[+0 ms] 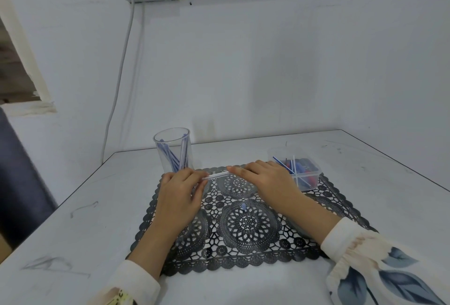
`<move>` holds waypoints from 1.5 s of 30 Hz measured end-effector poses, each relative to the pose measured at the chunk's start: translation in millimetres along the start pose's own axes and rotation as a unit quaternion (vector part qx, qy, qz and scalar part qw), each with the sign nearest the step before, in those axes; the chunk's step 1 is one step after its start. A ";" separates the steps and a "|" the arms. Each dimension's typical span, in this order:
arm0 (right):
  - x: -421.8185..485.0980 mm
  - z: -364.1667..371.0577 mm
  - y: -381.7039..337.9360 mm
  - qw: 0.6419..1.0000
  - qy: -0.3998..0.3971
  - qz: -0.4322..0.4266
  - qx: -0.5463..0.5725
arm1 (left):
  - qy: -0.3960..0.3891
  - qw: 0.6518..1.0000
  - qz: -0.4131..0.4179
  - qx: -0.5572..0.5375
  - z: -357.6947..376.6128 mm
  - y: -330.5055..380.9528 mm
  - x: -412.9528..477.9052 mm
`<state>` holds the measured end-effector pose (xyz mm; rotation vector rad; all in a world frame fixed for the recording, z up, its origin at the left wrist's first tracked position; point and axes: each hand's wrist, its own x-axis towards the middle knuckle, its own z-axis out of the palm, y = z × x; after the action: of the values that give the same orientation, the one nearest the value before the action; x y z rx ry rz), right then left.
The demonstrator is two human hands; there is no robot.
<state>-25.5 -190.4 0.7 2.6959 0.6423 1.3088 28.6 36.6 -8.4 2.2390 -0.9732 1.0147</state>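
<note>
A thin clear tube, like a pen barrel (216, 175), is held level above the black lace placemat (243, 251). My left hand (181, 192) pinches its left end and my right hand (265, 178) pinches its right end. A clear plastic cup (173, 150) with several blue and clear pen parts stands just behind my left hand. A small blue cap (244, 206) lies on the mat between my wrists.
A clear plastic box (302, 173) with blue, red and clear pen parts sits at the mat's far right corner, behind my right hand. The white table (85, 207) meets a white wall at the back; its left edge drops off beside a dark chair (19, 182).
</note>
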 end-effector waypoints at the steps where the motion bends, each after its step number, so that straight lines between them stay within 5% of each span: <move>1: -0.5 1.1 0.1 1.000 0.003 0.002 0.004 | 0.000 1.000 0.001 0.000 -0.1 0.2 0.0; 23: 2.7 -5.0 -17.6 0.973 0.099 0.208 0.008 | 0.009 0.999 0.030 0.016 -5.6 8.1 1.7; 45: 2.3 -7.1 -19.7 0.980 0.114 0.160 0.044 | 0.017 0.999 0.034 -0.001 -7.9 13.9 2.0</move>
<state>-36.2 -172.3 2.0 2.8331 0.2932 1.7214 15.4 32.4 -0.2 2.1938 -1.0415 1.0771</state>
